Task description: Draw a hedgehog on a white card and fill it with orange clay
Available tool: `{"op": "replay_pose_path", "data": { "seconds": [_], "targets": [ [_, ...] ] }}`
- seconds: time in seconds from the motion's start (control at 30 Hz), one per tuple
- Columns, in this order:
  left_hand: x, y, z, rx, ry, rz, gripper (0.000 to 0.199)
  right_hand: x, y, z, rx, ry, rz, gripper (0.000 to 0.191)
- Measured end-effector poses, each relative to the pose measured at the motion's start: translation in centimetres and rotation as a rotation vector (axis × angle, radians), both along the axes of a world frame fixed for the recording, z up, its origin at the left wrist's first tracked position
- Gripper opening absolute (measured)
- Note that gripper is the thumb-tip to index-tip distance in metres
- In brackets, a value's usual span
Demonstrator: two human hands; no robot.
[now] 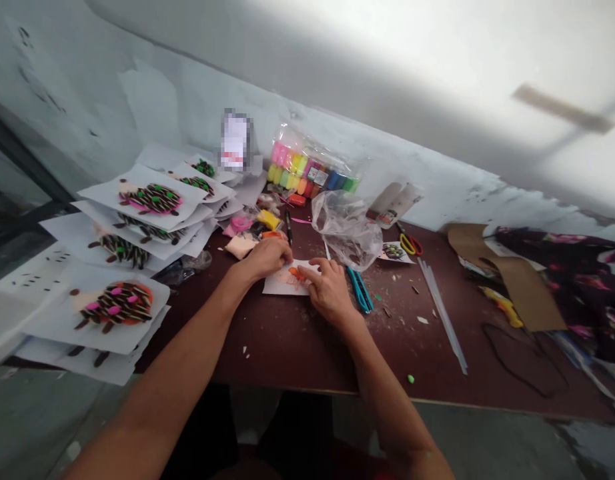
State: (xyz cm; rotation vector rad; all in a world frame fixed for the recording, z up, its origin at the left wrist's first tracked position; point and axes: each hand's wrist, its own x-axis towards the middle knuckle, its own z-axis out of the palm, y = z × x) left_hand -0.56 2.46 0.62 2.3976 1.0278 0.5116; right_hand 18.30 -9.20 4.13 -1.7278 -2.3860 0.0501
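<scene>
A small white paper card point(275, 287) lies on the table in front of me, with orange clay point(298, 273) spread over its drawing. My left hand point(270, 259) rests at the card's upper left edge, its fingers curled and pressed together. Whatever is between those fingertips is hidden. From the right, my right hand point(331, 288) reaches over the card, fingers apart, with the fingertips touching the orange clay. Just beyond my left hand are an opened lump of pale peach clay point(241, 245) and a black pen point(289, 228). A teal box cutter point(359, 290) lies beside my right hand.
Stacked paper sheets with clay hedgehogs point(152, 195) fill the left side. At the back are a pack of coloured clay point(312, 170) and a crumpled plastic bag point(347, 227). Scissors point(411, 244), glue sticks point(442, 317) and a yellow glue gun point(505, 307) lie to the right.
</scene>
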Motion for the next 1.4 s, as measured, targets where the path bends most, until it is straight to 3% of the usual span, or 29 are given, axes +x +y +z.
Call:
{"op": "replay_pose_path", "data": {
  "seconds": [0.3,0.47,0.67,1.0,1.2,1.3,1.4],
  "targets": [
    [0.1,0.0,-0.1,-0.029,-0.019,0.018,0.032,0.2,-0.2,0.3,-0.021,-0.054,0.018,0.044],
    [-0.5,-0.4,0.6,-0.028,0.051,-0.048,0.024,-0.1,-0.2,0.1,-0.039,-0.092,0.015,0.044],
    [-0.8,-1.5,1.9,-0.019,0.181,-0.063,0.049,-0.3,-0.1,0.0,-0.051,-0.088,0.010,0.044],
    [-0.2,-2.5,3.0,-0.026,0.284,-0.028,0.048,-0.8,0.2,0.1,-0.057,-0.062,-0.020,0.035],
    [-0.2,-2.5,3.2,-0.045,0.294,-0.026,0.050,-0.4,0.9,-0.9,-0.085,0.122,-0.074,0.039],
    [-0.1,-2.5,3.3,-0.052,0.288,-0.023,0.050,0.1,1.3,-1.6,-0.010,0.271,-0.118,0.043],
    [-0.1,-2.6,3.3,-0.060,0.287,-0.022,0.051,0.3,1.2,-1.6,0.056,0.268,-0.134,0.043]
  ]
}}
